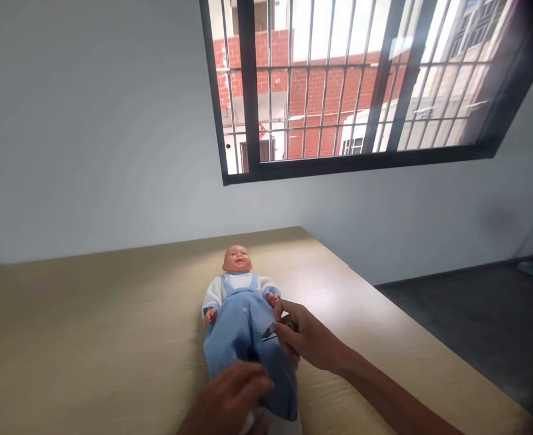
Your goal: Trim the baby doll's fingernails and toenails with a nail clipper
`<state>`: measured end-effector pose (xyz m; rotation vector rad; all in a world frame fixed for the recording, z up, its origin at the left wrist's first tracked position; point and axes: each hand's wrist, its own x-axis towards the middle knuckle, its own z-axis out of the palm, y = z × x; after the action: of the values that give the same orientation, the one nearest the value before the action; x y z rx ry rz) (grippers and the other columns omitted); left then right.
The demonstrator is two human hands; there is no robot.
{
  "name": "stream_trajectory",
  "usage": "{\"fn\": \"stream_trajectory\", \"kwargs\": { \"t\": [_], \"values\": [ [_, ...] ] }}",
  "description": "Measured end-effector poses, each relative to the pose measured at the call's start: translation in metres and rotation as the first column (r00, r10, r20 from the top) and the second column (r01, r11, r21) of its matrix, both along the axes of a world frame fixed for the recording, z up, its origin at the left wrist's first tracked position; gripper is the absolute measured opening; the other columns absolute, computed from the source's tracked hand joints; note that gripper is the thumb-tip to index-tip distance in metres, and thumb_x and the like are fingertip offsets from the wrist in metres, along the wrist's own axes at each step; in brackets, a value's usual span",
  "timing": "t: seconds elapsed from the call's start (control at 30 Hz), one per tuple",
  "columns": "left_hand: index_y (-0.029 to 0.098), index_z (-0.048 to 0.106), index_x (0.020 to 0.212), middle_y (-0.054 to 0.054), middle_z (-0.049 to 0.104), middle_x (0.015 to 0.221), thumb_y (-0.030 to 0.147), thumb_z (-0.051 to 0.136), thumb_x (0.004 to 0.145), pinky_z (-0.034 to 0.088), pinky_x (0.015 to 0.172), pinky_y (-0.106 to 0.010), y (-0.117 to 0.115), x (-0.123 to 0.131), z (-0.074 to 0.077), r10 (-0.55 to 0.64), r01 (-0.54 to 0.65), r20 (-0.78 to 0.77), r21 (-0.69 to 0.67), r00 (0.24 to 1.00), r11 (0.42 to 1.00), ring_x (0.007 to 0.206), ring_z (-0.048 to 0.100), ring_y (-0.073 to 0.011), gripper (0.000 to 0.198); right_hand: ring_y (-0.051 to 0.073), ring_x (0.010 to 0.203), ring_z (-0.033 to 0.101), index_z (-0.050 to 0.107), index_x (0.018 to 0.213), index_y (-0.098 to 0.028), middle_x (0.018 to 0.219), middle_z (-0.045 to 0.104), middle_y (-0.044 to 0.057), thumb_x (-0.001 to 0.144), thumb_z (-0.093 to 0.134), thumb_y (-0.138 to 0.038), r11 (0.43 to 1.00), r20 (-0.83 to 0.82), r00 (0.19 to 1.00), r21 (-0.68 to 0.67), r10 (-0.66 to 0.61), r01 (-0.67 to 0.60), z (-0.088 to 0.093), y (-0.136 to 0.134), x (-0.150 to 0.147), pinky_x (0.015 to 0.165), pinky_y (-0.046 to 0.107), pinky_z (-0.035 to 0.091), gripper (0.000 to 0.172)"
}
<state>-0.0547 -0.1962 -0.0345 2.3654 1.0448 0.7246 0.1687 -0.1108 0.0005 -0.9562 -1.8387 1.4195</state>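
**Probable nail clipper (pixel 270 330) in right hand (pixel 299 333), over a baby doll (pixel 247 305)**

Grip: closed, thumb and fingers pinching the tool's near end; its far end projects leftward above the thigh. Judged light, stiff and somewhat slick; best held by the sides.

Just beyond the grip: the doll's small hand (pixel 273 298), probably firm plastic; contact uncertain. Left of it: blue overalls (pixel 224 345), apparently soft and yielding.

Nearer and left: the left hand (pixel 236 389), blurred, fingers half-curled over the lower legs; hold cannot be determined.

Beneath all: the wood-toned table (pixel 112 344).
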Motion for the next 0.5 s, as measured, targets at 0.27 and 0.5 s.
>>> {"fn": "stream_trajectory", "kwargs": {
  "t": [0.27,0.5],
  "values": [
    [0.021,0.07,0.097,-0.007,0.074,0.093,0.019,0.045,0.098,0.059,0.09,-0.04,0.067,0.007,-0.001,0.269,-0.28,0.08,0.23,0.96,0.932,0.087,0.07,-0.0218,0.025,0.012,0.059,0.053,0.055,0.086,-0.02,0.066,0.059,-0.003,0.087,0.063,-0.047,0.988,-0.102,0.995,0.152,-0.021,0.036,-0.02,0.02,-0.026,0.058,0.025,0.044,0.028],
    [0.023,0.075,0.104,-0.007,0.075,0.087,0.036,0.061,0.096,0.061,0.079,-0.035,0.078,-0.005,-0.048,0.226,-0.258,0.151,0.243,0.962,0.935,0.081,0.07,-0.0221,0.021,0.013,0.064,0.046,0.059,0.08,-0.019,0.069,0.051,-0.002,0.085,0.065,-0.046,0.93,-0.112,0.976,0.302,-0.184,0.21,-0.055,0.019,-0.027,0.063,0.028,0.038,0.028]
  ]
}}
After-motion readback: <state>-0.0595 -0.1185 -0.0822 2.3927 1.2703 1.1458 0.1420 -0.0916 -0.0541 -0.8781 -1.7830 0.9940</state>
